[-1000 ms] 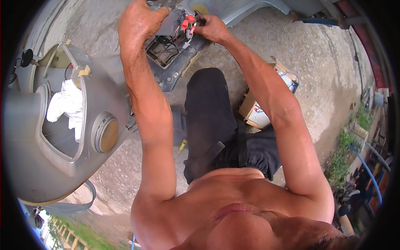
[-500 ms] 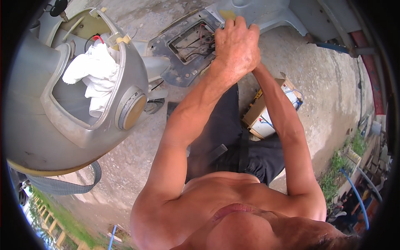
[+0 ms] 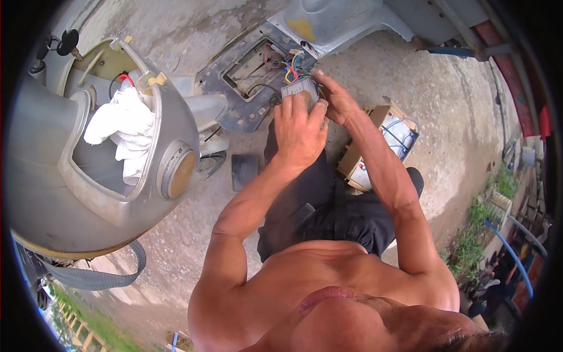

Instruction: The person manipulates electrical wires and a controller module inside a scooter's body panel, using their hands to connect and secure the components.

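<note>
My left hand (image 3: 299, 126) is closed on a grey ribbed electronic box (image 3: 296, 87), its fingers bent over the near side. My right hand (image 3: 337, 100) grips the box's right side, thumb and fingers partly hidden. Coloured wires (image 3: 291, 71) with small connectors run from the box to a dark floorboard panel (image 3: 217, 82), which has a rectangular recess (image 3: 246, 67) holding more cables. The box is above my dark-clad thigh, at the panel's near right corner.
A grey scooter body shell (image 3: 105, 205) with white cloth (image 3: 120, 126) inside lies left. A cardboard box (image 3: 355, 155) with a cabled white unit (image 3: 393, 141) sits by my right leg. A dark flat object (image 3: 245, 171) rests on the concrete (image 3: 446, 123). Red metalwork (image 3: 516, 94) is at right.
Both hands have come down toward my body with the grey box and wires. The left hand has moved from the panel's left to below it, uncovering the recess.
</note>
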A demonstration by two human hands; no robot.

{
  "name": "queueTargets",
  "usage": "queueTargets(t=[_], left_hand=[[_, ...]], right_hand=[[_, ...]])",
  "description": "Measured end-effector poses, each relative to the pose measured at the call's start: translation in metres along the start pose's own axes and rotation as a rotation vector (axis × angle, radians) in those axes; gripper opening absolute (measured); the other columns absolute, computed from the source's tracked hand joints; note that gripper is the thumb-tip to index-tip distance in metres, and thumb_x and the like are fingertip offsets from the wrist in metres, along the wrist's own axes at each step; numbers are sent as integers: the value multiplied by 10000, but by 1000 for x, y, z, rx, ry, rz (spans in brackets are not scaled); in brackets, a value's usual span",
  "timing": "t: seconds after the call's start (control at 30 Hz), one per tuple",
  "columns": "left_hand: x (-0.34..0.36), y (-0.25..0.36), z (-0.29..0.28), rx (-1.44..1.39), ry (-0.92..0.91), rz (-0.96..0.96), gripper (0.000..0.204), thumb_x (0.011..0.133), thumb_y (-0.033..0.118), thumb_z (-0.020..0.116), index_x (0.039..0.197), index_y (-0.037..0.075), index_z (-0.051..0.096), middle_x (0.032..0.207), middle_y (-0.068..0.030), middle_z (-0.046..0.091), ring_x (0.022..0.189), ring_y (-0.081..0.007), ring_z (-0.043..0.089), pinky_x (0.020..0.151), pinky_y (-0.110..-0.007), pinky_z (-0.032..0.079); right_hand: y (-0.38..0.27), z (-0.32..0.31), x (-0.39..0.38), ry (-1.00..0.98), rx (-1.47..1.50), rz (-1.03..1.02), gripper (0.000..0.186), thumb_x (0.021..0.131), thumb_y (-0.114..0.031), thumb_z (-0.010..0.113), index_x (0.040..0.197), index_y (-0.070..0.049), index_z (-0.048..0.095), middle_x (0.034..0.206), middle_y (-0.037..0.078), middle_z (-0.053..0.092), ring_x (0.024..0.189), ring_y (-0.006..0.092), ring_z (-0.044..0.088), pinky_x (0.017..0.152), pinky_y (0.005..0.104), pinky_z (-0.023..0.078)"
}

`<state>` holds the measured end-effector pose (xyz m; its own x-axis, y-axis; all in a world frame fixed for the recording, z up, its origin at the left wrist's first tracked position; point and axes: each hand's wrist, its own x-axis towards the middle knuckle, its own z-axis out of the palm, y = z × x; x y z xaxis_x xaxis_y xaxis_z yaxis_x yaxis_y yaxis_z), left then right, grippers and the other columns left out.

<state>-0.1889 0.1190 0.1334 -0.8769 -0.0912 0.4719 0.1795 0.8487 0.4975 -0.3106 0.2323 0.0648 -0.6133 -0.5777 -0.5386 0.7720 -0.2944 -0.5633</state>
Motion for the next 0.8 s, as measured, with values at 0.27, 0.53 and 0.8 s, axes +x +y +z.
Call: queueTargets(t=[0.27, 0.53, 0.8], left_hand=[[-4, -11, 5, -329, -200, -7, 365, 721, 124, 812, 1061, 68, 692, 1109, -118, 613, 1050, -321, 582, 896, -432, 478], [54, -137, 33, -289, -92, -271, 284, 852, 116, 656, 1115, 18, 700, 1031, -195, 672, 984, -381, 644, 880, -434, 509], [60, -172, 67, -568, -319, -312, 335, 900, 46, 602, 1226, -18, 647, 1134, -154, 683, 1044, -241, 666, 928, -349, 504]], right_hand=[[-3, -2, 1, 20, -253, -58, 421, 861, -77, 711, 1235, 19, 545, 1085, 118, 646, 931, 192, 645, 793, 344, 575], [-13, -22, 9, -88, -252, -12, 517, 857, -45, 690, 1323, 35, 483, 1110, 163, 693, 932, 230, 727, 826, 361, 621], [-26, -21, 7, -86, -407, -45, 612, 845, -27, 694, 1396, 44, 437, 1104, 156, 690, 923, 210, 722, 792, 338, 621]])
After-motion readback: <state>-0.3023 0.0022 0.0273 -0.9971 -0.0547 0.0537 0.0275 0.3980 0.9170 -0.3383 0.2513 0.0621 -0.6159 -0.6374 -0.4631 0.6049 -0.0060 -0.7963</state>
